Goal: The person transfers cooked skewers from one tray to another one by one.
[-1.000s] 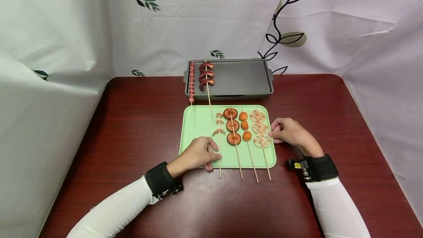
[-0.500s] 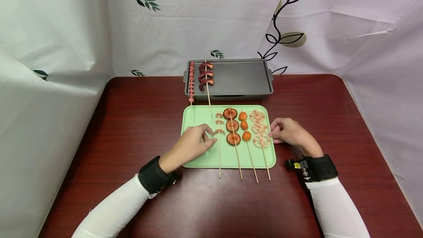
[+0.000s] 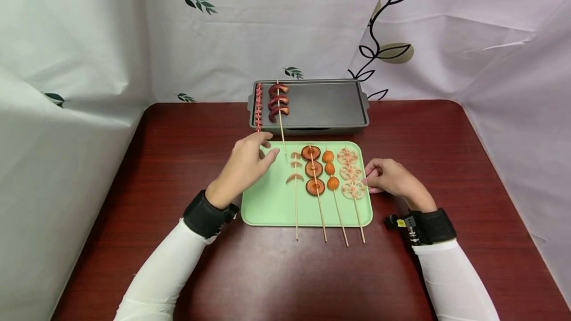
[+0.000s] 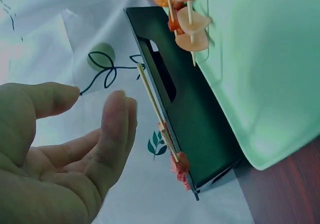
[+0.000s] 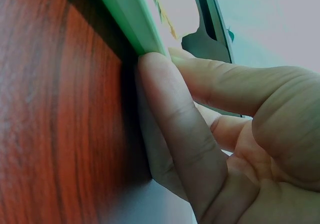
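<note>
My left hand, thumb and fingers spread apart and holding nothing, hovers over the upper left corner of the green tray. Its fingertips overlap the lower end of a skewer of small pink pieces, which lies along the left side of the grey grill pan. In the left wrist view a gap shows between the fingers and a bare skewer stick. My right hand pinches the tray's right rim; thumb and finger meet at the green edge in the right wrist view.
Right of the pink skewer, a dark red tentacle-like skewer lies on the pan, its stick reaching over the tray. The tray bears skewers of thin crescents, mushroom caps, orange balls and lotus root slices. Behind hangs a white cloth.
My left hand has moved from the crescent skewer's stick at the tray's front, up and left toward the pink skewer, its fingers spreading. My right hand has stayed at the tray's rim.
</note>
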{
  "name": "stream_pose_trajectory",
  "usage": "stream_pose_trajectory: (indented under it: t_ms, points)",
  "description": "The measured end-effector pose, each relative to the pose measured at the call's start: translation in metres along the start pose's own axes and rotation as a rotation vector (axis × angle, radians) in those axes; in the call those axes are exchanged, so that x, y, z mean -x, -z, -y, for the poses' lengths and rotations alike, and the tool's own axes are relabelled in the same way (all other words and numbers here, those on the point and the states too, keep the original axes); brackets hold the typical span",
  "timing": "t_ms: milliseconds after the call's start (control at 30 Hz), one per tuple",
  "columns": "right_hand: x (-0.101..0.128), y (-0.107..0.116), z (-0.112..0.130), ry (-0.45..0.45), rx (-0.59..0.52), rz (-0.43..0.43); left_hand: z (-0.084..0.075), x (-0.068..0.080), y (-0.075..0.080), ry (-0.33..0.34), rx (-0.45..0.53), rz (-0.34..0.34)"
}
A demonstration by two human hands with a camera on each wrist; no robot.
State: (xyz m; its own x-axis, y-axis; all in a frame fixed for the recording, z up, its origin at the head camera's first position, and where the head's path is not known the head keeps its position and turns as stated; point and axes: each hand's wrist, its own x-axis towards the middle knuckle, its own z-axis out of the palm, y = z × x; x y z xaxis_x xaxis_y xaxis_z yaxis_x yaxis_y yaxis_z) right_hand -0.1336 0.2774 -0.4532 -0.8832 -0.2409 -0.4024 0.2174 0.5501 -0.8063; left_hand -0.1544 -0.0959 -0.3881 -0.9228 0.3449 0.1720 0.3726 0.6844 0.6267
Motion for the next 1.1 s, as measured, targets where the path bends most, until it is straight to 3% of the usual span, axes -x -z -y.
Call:
stream_pose_trajectory:
  t_ms: [233, 567, 1100]
  points:
    - [0.0, 0.001, 0.0, 0.0, -0.014, 0.005, 0.005, -0.022, -0.005, 0.054, 0.168, -0.039]
    - [0.001, 0.002, 0.001, -0.004, -0.002, 0.001, 0.005, -0.047, -0.012, 0.3, 0.248, 0.094]
    - [0.0, 0.001, -0.001, 0.009, -0.026, -0.006, 0.013, -0.067, -0.025, 0.414, 0.378, 0.123]
